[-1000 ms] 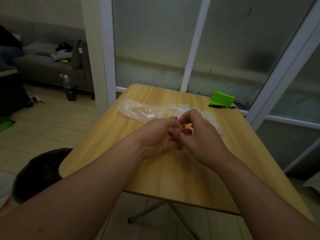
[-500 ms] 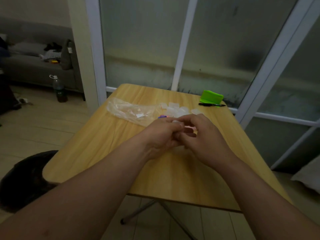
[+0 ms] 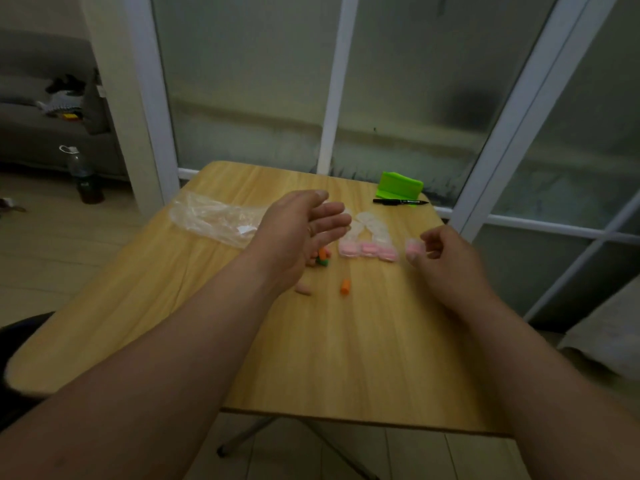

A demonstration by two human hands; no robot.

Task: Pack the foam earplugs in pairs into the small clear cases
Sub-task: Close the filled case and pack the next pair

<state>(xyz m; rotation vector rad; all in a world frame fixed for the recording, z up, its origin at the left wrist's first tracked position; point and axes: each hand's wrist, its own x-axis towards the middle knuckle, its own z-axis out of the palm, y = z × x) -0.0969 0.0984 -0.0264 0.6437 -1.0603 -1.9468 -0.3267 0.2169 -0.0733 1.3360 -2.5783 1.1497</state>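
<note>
Head view: right hand [image 3: 450, 268] grip pinches case [image 3: 414, 247] (left hand [image 3: 301, 233] relaxed).

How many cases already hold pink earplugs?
4: three cases side by side on the table, one case pinched by the right hand. The left hand may hide more.

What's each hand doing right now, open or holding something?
Left hand: open, fingers straight, holding nothing.
Right hand: pinches a clear case of pink earplugs.

Dim, flat light over the tabletop [image 3: 346, 341], no glare and only faint shadows, soft blur on everything, and the white window frames [image 3: 330, 84] behind it bow outward toward the edges.
</note>
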